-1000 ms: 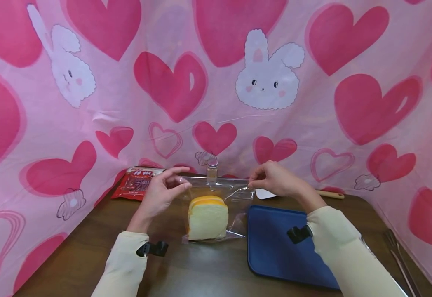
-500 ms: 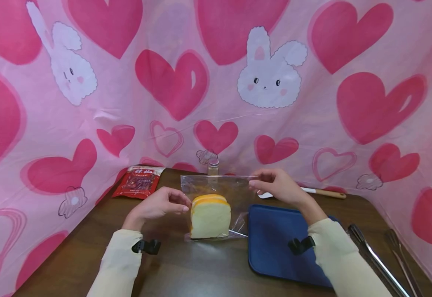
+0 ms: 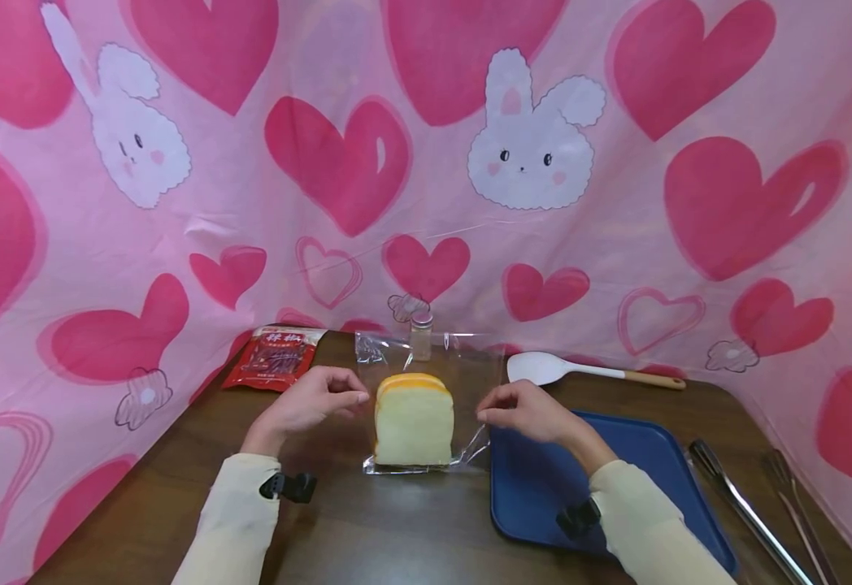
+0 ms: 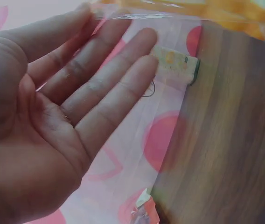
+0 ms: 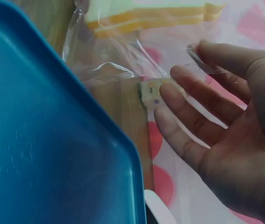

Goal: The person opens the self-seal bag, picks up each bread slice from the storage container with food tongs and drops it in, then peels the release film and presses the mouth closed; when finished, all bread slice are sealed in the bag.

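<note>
A clear plastic bag (image 3: 470,366) stands upright on the table, with bread slices (image 3: 415,422) inside near its bottom. My left hand (image 3: 316,402) pinches the bag's left edge between thumb and forefinger, level with the bread. In the left wrist view its other fingers (image 4: 118,107) are extended loosely. Across from it, my right hand (image 3: 532,413) has thumb and forefinger at the bag's right edge, pinching the film. The right wrist view shows the remaining fingers (image 5: 184,135) of that hand spread, with the bread's orange crust (image 5: 156,18) beyond.
A blue tray (image 3: 543,504) lies right of the bag, partly under my right arm. Behind are a white spatula (image 3: 543,367), a small jar (image 3: 422,337) and a red packet (image 3: 272,357). Metal tongs (image 3: 748,508) lie at the far right. Pink patterned cloth (image 3: 426,203) surrounds the table.
My right hand has come down from the bag's top right corner to the middle of its right edge. My left hand went earlier from the top left corner down beside the bread.
</note>
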`<action>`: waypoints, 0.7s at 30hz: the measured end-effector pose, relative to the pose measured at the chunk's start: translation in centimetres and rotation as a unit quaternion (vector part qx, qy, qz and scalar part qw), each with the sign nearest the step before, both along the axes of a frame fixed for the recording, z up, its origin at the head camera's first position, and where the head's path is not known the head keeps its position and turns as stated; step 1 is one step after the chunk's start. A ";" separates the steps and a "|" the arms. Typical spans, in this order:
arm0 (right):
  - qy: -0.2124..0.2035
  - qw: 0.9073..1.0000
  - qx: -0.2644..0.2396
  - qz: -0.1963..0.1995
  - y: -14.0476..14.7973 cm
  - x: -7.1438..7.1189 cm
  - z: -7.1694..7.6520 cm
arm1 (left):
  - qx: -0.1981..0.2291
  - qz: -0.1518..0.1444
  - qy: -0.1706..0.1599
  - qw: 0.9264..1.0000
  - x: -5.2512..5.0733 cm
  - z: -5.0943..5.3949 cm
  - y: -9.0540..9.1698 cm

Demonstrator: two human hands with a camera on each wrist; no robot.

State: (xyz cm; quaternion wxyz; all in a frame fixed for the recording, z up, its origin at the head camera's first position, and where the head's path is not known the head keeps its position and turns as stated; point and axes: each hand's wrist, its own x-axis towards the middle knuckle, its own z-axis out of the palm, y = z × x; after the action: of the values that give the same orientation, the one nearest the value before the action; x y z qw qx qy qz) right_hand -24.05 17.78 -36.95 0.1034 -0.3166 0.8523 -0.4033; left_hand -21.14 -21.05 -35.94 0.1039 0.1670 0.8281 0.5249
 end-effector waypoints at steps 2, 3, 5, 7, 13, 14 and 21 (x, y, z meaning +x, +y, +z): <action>-0.018 0.999 -0.027 -0.002 0.0 0.2 0.1 | 0.017 0.016 0.010 1.000 -0.1 0.0 0.2; -0.030 0.999 -0.042 -0.001 -0.1 0.3 0.1 | 0.027 0.026 0.011 0.999 -0.1 0.0 0.3; -0.058 0.995 -0.076 -0.002 -0.3 0.5 0.1 | 0.045 0.040 0.013 0.998 -0.1 0.0 0.6; -0.090 0.990 -0.106 -0.009 -0.6 0.6 0.1 | 0.060 0.059 0.009 0.996 -0.2 0.1 1.0; -0.174 0.973 -0.145 -0.053 -1.4 1.2 -0.4 | 0.071 0.124 -0.032 0.989 -0.3 0.0 2.0; -0.187 0.970 -0.147 -0.057 -1.5 1.3 -0.5 | 0.067 0.133 -0.038 0.988 -0.3 0.0 2.2; -0.252 0.957 -0.131 -0.066 -1.8 1.7 -1.1 | 0.047 0.166 -0.060 0.983 -0.7 -0.3 2.6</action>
State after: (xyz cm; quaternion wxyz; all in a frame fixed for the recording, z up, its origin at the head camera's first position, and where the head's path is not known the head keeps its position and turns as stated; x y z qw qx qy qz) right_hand -22.33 15.93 -38.06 0.2452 -0.1582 0.7577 -0.5837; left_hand -21.87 -18.47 -36.19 0.0570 -0.0002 0.8111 0.5821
